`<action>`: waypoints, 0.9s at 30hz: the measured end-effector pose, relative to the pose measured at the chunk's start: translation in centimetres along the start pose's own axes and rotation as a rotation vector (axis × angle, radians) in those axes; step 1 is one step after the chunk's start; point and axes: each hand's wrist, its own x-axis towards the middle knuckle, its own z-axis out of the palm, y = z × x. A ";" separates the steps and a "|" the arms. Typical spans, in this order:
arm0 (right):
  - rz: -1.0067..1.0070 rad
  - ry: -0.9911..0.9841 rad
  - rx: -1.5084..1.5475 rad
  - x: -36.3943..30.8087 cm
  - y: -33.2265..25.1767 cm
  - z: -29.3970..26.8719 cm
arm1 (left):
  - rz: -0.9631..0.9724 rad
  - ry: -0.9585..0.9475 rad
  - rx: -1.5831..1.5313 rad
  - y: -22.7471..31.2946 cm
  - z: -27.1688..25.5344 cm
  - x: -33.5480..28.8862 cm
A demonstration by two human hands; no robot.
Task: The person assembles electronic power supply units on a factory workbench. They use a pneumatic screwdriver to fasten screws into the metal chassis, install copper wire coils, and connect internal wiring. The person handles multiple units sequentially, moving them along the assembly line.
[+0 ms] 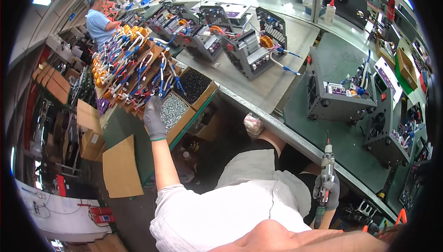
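My left hand (155, 119), in a grey glove, reaches to the front edge of a tall stack of boards with wires (134, 69). Its fingers are drawn together among the wire ends, and whatever they pinch is hidden. Orange coils and blue, white and red leads with ring lugs crowd the stack. Beside that hand lies a bin of silver screws (173, 111), with a bin of black screws (197, 86) behind it. Low on the right, my right hand (328, 192), also gloved, is wrapped round a power screwdriver (327, 166), its bit pointing up and away from me.
Several grey machine housings with coils and boards, one of them a nearby housing (339, 90), stand on the benches. A metal rail (277, 132) edges the bench before me. A cardboard sheet (122, 166) leans at left. A person (99, 23) in blue stands far left.
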 end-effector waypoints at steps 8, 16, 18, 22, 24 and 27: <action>0.062 0.069 -0.020 -0.4 1.1 0.0 | 0.103 -0.300 0.531 -0.6 8.4 -1.1; 0.058 0.072 0.008 -0.4 1.6 -0.5 | 0.434 -0.718 1.797 -2.9 13.2 2.1; 0.053 0.079 0.010 -0.4 1.5 -0.3 | 0.417 -0.772 1.791 -3.2 13.1 2.7; 0.048 0.074 0.005 -0.6 1.6 -0.2 | 0.372 -0.834 1.700 -5.4 12.9 3.6; 0.046 0.067 0.003 -0.5 1.7 -0.2 | 0.408 -0.808 1.634 -5.9 12.2 3.8; 0.045 0.059 0.000 -0.5 1.9 -0.6 | 0.523 -0.718 1.440 -7.3 11.2 4.2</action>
